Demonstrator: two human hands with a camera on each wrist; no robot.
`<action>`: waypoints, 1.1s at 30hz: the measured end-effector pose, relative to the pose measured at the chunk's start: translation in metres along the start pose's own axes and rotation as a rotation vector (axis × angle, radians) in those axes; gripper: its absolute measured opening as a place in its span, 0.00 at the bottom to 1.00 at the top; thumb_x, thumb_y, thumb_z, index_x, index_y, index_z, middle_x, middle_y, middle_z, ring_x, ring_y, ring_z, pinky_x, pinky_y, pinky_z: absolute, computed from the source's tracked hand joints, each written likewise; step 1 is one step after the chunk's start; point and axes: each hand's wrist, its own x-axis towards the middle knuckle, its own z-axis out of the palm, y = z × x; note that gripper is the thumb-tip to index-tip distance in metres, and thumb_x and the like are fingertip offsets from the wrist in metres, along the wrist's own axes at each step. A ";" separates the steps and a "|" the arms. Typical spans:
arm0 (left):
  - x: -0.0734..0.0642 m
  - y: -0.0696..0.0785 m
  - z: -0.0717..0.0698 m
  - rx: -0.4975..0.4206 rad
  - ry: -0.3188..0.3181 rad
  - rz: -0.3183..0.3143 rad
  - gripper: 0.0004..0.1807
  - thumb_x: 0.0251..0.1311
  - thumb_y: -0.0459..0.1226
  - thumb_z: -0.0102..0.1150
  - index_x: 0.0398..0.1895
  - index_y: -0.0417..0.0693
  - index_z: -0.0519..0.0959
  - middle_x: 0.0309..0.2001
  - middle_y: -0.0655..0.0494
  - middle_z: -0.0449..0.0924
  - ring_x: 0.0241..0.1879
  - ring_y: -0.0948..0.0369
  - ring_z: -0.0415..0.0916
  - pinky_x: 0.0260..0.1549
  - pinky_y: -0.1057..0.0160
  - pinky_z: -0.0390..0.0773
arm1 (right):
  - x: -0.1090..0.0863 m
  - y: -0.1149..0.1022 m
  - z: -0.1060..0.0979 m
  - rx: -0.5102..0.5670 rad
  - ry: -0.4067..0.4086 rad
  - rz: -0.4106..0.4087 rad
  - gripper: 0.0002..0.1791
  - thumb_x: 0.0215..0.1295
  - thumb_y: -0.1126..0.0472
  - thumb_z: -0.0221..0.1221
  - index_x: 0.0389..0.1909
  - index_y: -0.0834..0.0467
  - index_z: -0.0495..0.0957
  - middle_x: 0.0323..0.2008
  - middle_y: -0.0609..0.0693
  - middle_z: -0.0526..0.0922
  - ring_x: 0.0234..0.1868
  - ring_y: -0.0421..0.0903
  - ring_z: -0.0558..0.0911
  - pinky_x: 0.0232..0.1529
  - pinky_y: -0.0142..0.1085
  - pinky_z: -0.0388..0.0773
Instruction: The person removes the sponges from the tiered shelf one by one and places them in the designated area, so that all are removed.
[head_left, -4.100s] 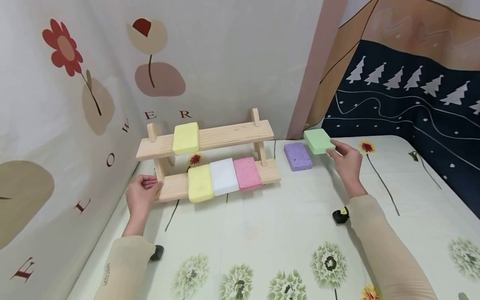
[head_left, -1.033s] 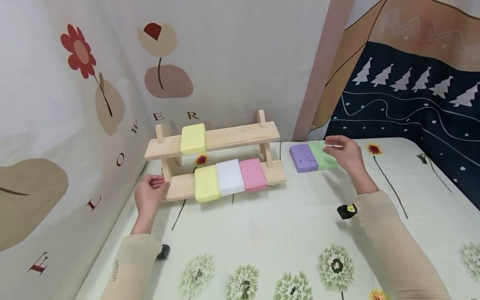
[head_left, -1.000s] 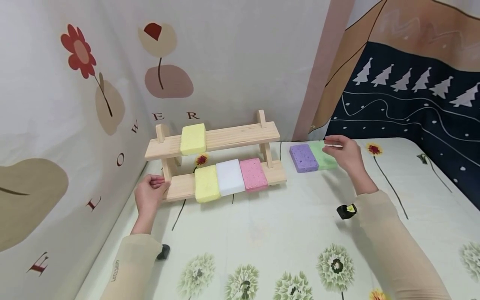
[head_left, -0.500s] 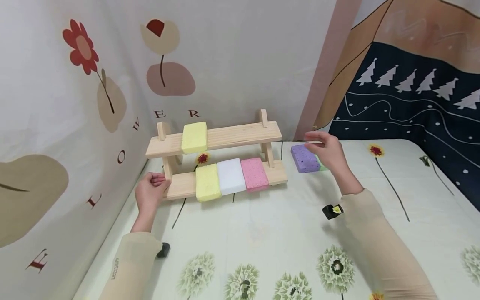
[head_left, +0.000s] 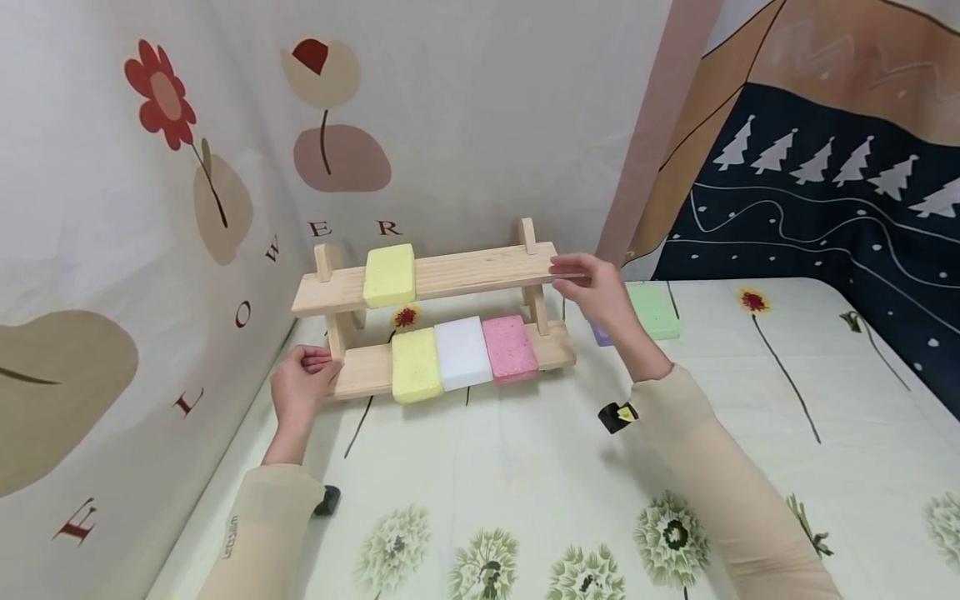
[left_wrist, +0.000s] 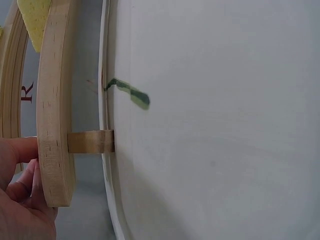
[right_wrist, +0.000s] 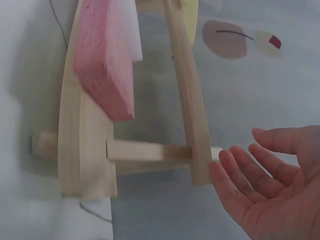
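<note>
A two-tier wooden shelf (head_left: 480, 273) stands in the head view. One yellow sponge (head_left: 389, 275) lies on its upper board; below, another yellow sponge (head_left: 416, 365), a white sponge (head_left: 462, 352) and a pink sponge (head_left: 510, 348) lie side by side. My left hand (head_left: 300, 385) grips the lower board's left end, thumb and fingers at the wood (left_wrist: 56, 100) in the left wrist view. At the upper board's right end is my right hand (head_left: 600, 292), holding nothing. The right wrist view shows its fingers (right_wrist: 230, 187) loosely bent close by the board end; contact is unclear.
Right of the shelf, a green sponge (head_left: 654, 311) lies on the flower-print cloth, beside a purple sponge (head_left: 600, 333) mostly hidden by my right hand. Printed fabric walls (head_left: 480, 125) close off the back and left side.
My right hand set the green sponge down beside the purple one and let go. It then moved left to the shelf's upper right end. My left hand kept its grip.
</note>
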 end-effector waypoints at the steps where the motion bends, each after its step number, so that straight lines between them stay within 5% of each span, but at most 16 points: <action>1: 0.000 0.000 0.000 0.002 0.002 0.002 0.15 0.62 0.36 0.66 0.48 0.37 0.79 0.45 0.38 0.84 0.38 0.57 0.81 0.28 0.79 0.66 | 0.001 -0.002 0.004 0.014 -0.005 -0.011 0.21 0.71 0.66 0.58 0.63 0.63 0.73 0.59 0.63 0.81 0.60 0.58 0.81 0.62 0.48 0.77; 6: 0.000 -0.001 -0.001 0.009 0.007 0.008 0.14 0.61 0.36 0.66 0.48 0.39 0.79 0.45 0.40 0.85 0.30 0.73 0.73 0.30 0.77 0.67 | 0.005 -0.009 0.025 0.079 -0.027 -0.048 0.20 0.69 0.69 0.59 0.61 0.66 0.75 0.56 0.64 0.82 0.57 0.59 0.83 0.60 0.47 0.78; 12: 0.000 0.000 -0.003 -0.004 0.012 0.010 0.14 0.61 0.36 0.66 0.47 0.39 0.79 0.44 0.40 0.86 0.26 0.79 0.68 0.30 0.77 0.67 | 0.004 -0.017 0.052 0.136 -0.060 -0.056 0.20 0.68 0.68 0.60 0.60 0.65 0.75 0.55 0.63 0.83 0.56 0.58 0.83 0.60 0.45 0.78; 20: -0.001 -0.001 -0.002 -0.011 -0.016 -0.009 0.15 0.62 0.37 0.66 0.48 0.40 0.79 0.45 0.41 0.85 0.29 0.75 0.71 0.29 0.78 0.68 | 0.006 -0.029 0.085 0.202 -0.079 -0.106 0.21 0.66 0.67 0.62 0.60 0.64 0.76 0.56 0.61 0.83 0.55 0.57 0.84 0.57 0.43 0.80; 33: 0.001 -0.001 0.000 -0.012 -0.017 -0.020 0.15 0.61 0.36 0.67 0.48 0.39 0.79 0.44 0.41 0.84 0.28 0.76 0.70 0.28 0.79 0.67 | 0.012 -0.048 0.120 0.189 -0.110 -0.077 0.25 0.67 0.60 0.63 0.64 0.54 0.74 0.59 0.54 0.82 0.57 0.53 0.84 0.56 0.41 0.81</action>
